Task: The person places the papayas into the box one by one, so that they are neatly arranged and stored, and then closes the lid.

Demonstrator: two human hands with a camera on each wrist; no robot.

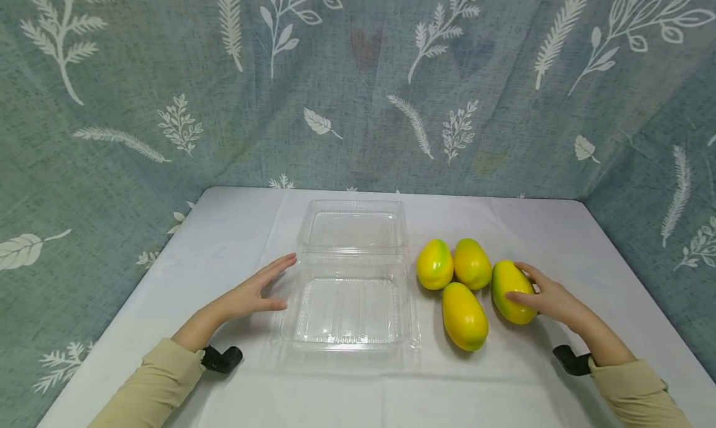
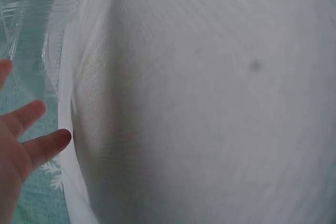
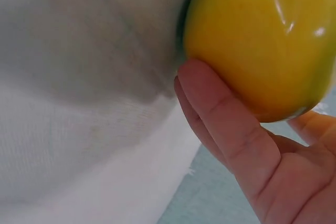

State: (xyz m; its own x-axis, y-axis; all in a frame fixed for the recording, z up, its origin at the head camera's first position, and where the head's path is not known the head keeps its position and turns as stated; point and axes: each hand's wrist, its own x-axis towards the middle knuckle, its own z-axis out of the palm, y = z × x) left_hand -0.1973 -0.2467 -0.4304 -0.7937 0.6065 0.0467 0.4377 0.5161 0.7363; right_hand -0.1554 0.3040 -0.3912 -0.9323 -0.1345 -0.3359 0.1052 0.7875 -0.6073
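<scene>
On the right side of the table, my right hand (image 1: pixel 554 300) grips a yellow-green mango (image 1: pixel 506 279), thumb on the near side and fingers over the far right side. In the right wrist view, the fingers (image 3: pixel 231 119) press along the lower side of that mango (image 3: pixel 262 40). A clear plastic clamshell box (image 1: pixel 349 310) lies unfolded in the middle, its lid (image 1: pixel 352 229) toward the back. My left hand (image 1: pixel 246 294) is spread just left of the box, fingertips near its edge and nothing in the grasp. Its fingers (image 2: pixel 44 148) show in the left wrist view.
More mangoes sit between the box and my right hand: one (image 1: pixel 435 264) at the back left, one (image 1: pixel 472 264) beside it, one (image 1: pixel 465 317) nearer me. The white-covered table (image 1: pixel 313 397) is backed by a leaf-patterned green cloth (image 1: pixel 358 136).
</scene>
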